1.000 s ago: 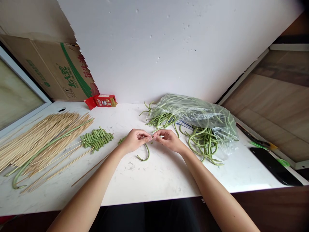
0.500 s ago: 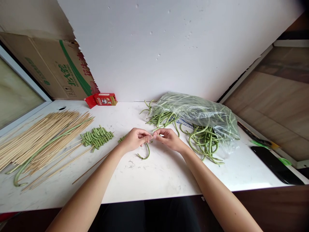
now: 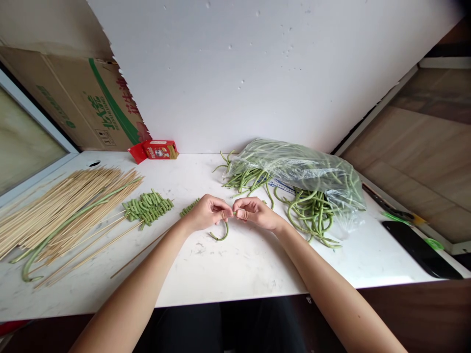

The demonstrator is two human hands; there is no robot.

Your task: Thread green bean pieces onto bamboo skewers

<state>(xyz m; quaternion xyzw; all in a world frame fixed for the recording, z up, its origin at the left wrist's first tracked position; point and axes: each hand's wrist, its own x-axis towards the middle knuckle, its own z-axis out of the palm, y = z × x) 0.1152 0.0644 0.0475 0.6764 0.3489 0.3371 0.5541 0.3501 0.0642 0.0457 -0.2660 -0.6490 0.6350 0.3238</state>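
Note:
My left hand [image 3: 212, 213] is closed in a pinch on a green long bean [image 3: 225, 233], whose curved tail hangs below the fingers onto the table. Fingertip to fingertip with it, my right hand [image 3: 253, 213] pinches a bit of green bean between thumb and forefinger; the fingers hide most of it. Partly behind my left hand lies a skewer of short bean pieces [image 3: 189, 208], its bare stick [image 3: 138, 254] reaching toward the front left. Farther left are several finished-looking skewers threaded with bean pieces [image 3: 147, 208], lying side by side.
A clear plastic bag [image 3: 294, 159] at the back right spills loose long beans [image 3: 312, 215]. Many bare bamboo skewers [image 3: 69, 206] lie at left with a long bean across them. A red box [image 3: 162, 149] stands near the white board [image 3: 235, 73]. A black phone [image 3: 419, 250] rests at right.
My hands stay nearly in place. The fingertips have shifted slightly, and a bit of green now shows at my right fingertips. The view has moved very little.

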